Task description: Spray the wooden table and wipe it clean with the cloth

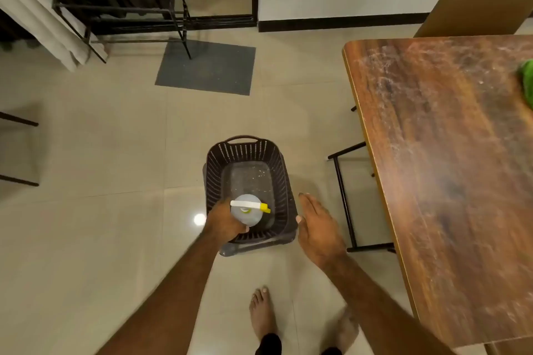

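One smeared wooden table, tiled floor

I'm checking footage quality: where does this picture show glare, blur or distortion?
Head view: a bright lamp reflection glares on the floor tile beside the basket; the right hand looks slightly motion-blurred; the wooden table edge bows from the wide-angle lens; the green cloth is cropped and soft.

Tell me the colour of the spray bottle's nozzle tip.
Yellow; the spray bottle nozzle tip shows best in the head view.
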Tool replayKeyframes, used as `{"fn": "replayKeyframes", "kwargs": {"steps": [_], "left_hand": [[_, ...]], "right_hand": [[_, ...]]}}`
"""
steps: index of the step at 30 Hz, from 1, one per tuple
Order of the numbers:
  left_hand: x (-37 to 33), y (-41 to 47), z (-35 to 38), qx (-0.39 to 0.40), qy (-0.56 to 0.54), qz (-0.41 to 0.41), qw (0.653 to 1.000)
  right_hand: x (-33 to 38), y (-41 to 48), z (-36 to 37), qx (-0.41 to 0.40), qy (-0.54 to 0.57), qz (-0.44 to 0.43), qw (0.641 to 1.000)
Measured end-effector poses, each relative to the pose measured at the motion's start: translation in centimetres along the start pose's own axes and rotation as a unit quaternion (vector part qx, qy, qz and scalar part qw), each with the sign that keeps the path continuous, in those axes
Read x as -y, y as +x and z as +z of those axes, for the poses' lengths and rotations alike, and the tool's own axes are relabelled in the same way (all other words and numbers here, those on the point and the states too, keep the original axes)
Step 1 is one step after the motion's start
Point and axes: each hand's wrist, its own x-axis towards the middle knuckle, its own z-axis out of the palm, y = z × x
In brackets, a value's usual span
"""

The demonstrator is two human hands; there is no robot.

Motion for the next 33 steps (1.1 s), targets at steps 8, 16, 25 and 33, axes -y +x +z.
{"fn": "replayKeyframes", "kwargs": {"steps": [8,16,25,33], "left_hand": [[1.9,4.5,3.0,0.028,-0.066,0.099,0.992],[-0.6,1.9,1.7,-0.007,-0.175,0.083,0.981],[-7.5,-5.6,-2.8,-0.04,-0.261,0.102,0.959],[-17.6,-16.2,-5.3,-0.031,-0.302,0.207,0.93]], "right_hand": [[-2.8,-1.0,1.4,-0.023,0.027,0.025,0.999],[-2.6,-2.1,1.9,-0.016,0.047,0.036,0.998],[2.5,-2.8,-2.1,-0.003,0.34,0.034,0.94],[4.9,-6.4,-8.9,0.063,0.668,0.114,0.733]]}}
